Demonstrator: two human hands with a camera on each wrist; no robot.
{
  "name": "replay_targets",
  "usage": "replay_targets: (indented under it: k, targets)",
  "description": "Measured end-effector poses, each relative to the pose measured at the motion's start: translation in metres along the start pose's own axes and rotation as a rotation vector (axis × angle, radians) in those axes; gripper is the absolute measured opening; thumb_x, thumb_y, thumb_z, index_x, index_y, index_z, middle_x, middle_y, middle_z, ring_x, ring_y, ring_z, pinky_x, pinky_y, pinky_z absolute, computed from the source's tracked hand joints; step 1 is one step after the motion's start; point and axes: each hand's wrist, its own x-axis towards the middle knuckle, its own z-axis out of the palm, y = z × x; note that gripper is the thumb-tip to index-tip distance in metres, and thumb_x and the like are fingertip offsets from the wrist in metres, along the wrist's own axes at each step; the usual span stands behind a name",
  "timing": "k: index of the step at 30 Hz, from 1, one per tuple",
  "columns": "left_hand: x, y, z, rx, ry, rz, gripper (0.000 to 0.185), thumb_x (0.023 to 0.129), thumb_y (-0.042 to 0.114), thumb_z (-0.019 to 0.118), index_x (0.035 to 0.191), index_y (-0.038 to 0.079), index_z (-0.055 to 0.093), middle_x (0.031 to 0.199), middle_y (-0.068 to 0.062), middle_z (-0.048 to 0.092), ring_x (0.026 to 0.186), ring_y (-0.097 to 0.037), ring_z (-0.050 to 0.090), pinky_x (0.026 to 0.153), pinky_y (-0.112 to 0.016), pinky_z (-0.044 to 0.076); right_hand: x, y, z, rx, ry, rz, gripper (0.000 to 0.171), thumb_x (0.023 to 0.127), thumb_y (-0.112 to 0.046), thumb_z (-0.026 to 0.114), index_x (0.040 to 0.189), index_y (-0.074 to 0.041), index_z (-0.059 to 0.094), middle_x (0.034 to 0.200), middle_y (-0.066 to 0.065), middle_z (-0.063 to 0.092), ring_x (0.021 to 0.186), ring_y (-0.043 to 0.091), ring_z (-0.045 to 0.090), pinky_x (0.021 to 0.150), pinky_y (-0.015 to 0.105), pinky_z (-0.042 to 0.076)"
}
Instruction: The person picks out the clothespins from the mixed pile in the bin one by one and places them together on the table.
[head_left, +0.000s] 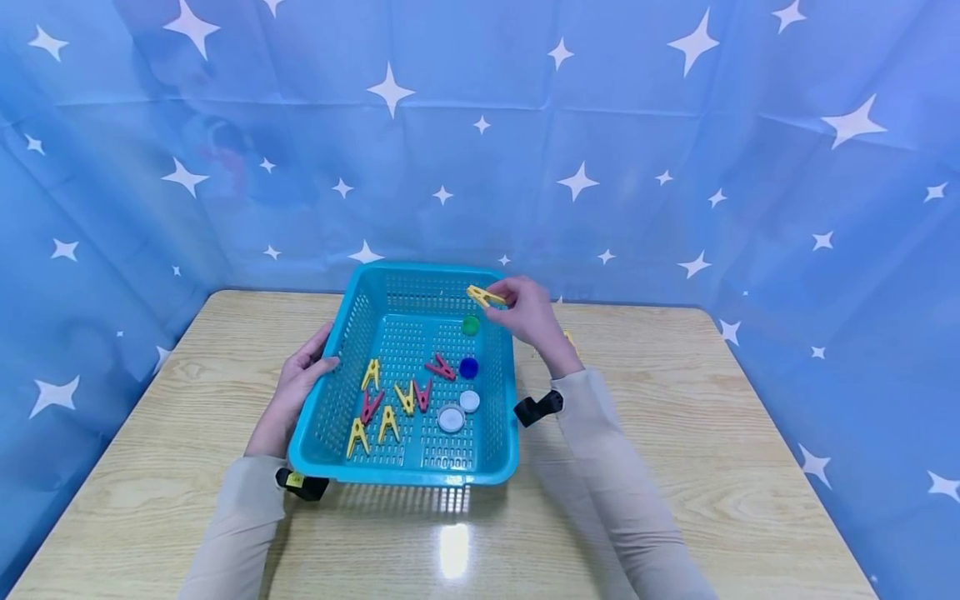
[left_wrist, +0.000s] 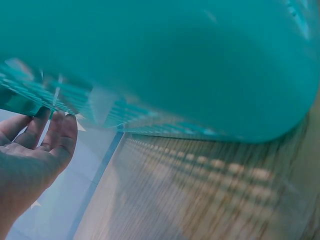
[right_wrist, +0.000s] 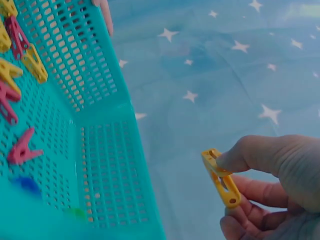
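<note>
A teal plastic basket (head_left: pixel 405 477) stands in the middle of the table. My left hand (head_left: pixel 298 379) grips its left side, thumb over the rim; in the left wrist view the fingers (left_wrist: pixel 65 132) lie against its outer wall. Above the basket's back right corner, my right hand (head_left: pixel 525 308) pinches a yellow clothespin (right_wrist: pixel 221 180) between thumb and fingers. Inside the basket lie several yellow clothespins (head_left: pixel 387 425) and three red clothespins (head_left: pixel 441 367), mostly towards the left and middle. Along the right side sit a green cap (head_left: pixel 470 325), a blue cap (head_left: pixel 468 368) and two white caps (head_left: pixel 451 418).
Part of a yellow object (head_left: pixel 571 338) shows behind my right wrist, mostly hidden. The wooden table (head_left: pixel 675 433) extends to both sides of the basket. A blue curtain with white stars (head_left: pixel 480 183) hangs along the back and sides.
</note>
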Motion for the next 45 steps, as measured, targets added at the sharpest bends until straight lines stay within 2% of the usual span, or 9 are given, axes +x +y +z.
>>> replay_targets:
  k: [11, 17, 24, 30, 35, 39, 45]
  targets:
    - [-0.001, 0.004, 0.002, -0.016, 0.005, -0.020, 0.060, 0.098, 0.011, 0.047, 0.150, 0.011, 0.018, 0.156, -0.008, 0.013, 0.140, -0.031, 0.019, 0.106, -0.048, 0.027, -0.014, 0.048, -0.036, -0.015, 0.114, 0.041, 0.030, 0.084, -0.009, 0.064, 0.111, 0.002, 0.065, 0.095, 0.017, 0.060, 0.081, 0.026, 0.051, 0.067, 0.034, 0.043]
    - [-0.002, 0.004, 0.003, -0.011, 0.005, -0.029, 0.060, 0.098, 0.013, 0.047, 0.151, 0.014, 0.018, 0.156, -0.007, 0.014, 0.140, -0.031, 0.020, 0.104, -0.046, 0.030, -0.023, 0.080, -0.051, -0.030, 0.174, 0.103, 0.030, 0.084, -0.009, 0.064, 0.112, 0.004, 0.065, 0.091, 0.018, 0.059, 0.077, 0.025, 0.049, 0.063, 0.031, 0.041]
    - [-0.002, 0.004, 0.003, -0.012, 0.014, -0.045, 0.060, 0.099, 0.013, 0.047, 0.151, 0.015, 0.018, 0.157, -0.006, 0.014, 0.140, -0.030, 0.020, 0.105, -0.048, 0.029, -0.033, 0.112, -0.063, -0.027, 0.229, 0.195, 0.032, 0.085, -0.009, 0.064, 0.113, 0.007, 0.063, 0.095, 0.021, 0.059, 0.082, 0.027, 0.052, 0.065, 0.030, 0.044]
    - [-0.002, 0.003, 0.002, -0.020, 0.011, -0.042, 0.060, 0.098, 0.013, 0.047, 0.151, 0.015, 0.019, 0.157, -0.006, 0.014, 0.140, -0.030, 0.021, 0.104, -0.044, 0.032, -0.039, 0.135, -0.062, -0.014, 0.235, 0.279, 0.033, 0.087, -0.010, 0.062, 0.115, 0.007, 0.061, 0.103, 0.023, 0.058, 0.090, 0.030, 0.052, 0.071, 0.033, 0.045]
    - [-0.002, 0.003, 0.003, -0.036, 0.011, -0.037, 0.060, 0.098, 0.013, 0.048, 0.151, 0.014, 0.019, 0.156, -0.007, 0.015, 0.139, -0.031, 0.022, 0.101, -0.040, 0.035, -0.039, 0.152, -0.058, -0.007, 0.238, 0.314, 0.034, 0.087, -0.010, 0.062, 0.116, 0.009, 0.060, 0.103, 0.023, 0.059, 0.089, 0.029, 0.053, 0.068, 0.028, 0.044]
    - [-0.002, 0.004, 0.003, -0.026, 0.013, -0.037, 0.060, 0.098, 0.014, 0.048, 0.151, 0.014, 0.019, 0.156, -0.006, 0.015, 0.139, -0.030, 0.021, 0.103, -0.041, 0.033, -0.039, 0.165, -0.053, 0.005, 0.221, 0.349, 0.035, 0.088, -0.010, 0.062, 0.118, 0.009, 0.059, 0.103, 0.022, 0.058, 0.088, 0.027, 0.053, 0.066, 0.025, 0.044]
    - [-0.002, 0.004, 0.003, -0.020, 0.011, -0.024, 0.059, 0.098, 0.014, 0.047, 0.151, 0.013, 0.019, 0.156, -0.007, 0.015, 0.139, -0.032, 0.022, 0.101, -0.039, 0.036, -0.040, 0.181, -0.043, 0.033, 0.218, 0.400, 0.038, 0.089, -0.012, 0.061, 0.120, 0.008, 0.058, 0.107, 0.023, 0.057, 0.094, 0.030, 0.052, 0.074, 0.033, 0.045]
